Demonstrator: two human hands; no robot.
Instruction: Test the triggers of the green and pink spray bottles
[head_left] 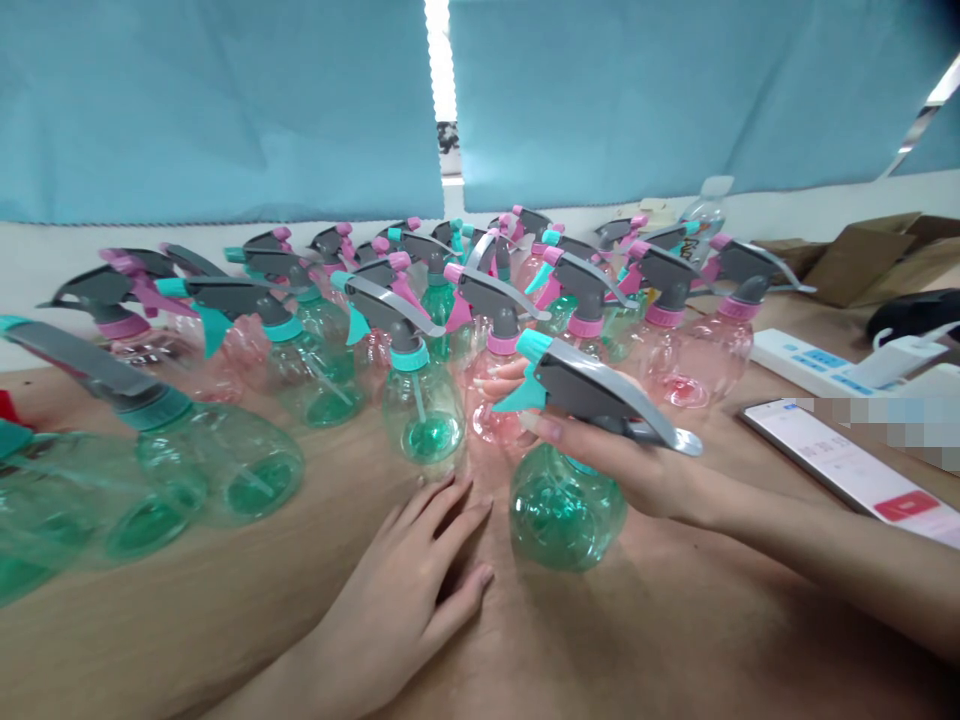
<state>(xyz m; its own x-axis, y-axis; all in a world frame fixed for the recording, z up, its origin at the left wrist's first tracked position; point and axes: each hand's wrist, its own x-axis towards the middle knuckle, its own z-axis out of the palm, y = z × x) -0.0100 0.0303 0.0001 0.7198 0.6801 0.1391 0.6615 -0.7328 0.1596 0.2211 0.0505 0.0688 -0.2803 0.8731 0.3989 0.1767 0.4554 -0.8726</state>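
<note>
A green spray bottle (568, 510) with a grey and turquoise trigger head is nearest to me, slightly tilted. My right hand (600, 450) is closed round its neck from the right, below the trigger head, and some of the fingers are hidden behind it. My left hand (420, 580) lies on the tabletop to the left of this bottle, fingers stretched out, holding nothing. Just beyond the left fingertips stands another green spray bottle (424, 415). Behind the held bottle is a pink spray bottle (495, 400).
Several more green and pink spray bottles crowd the wooden table (315, 640) at the back and left. On the right are a phone (847, 460), a white power strip (810, 362) and cardboard (862, 260). A clear plastic bottle (705, 215) stands behind, before a blue curtain (225, 110).
</note>
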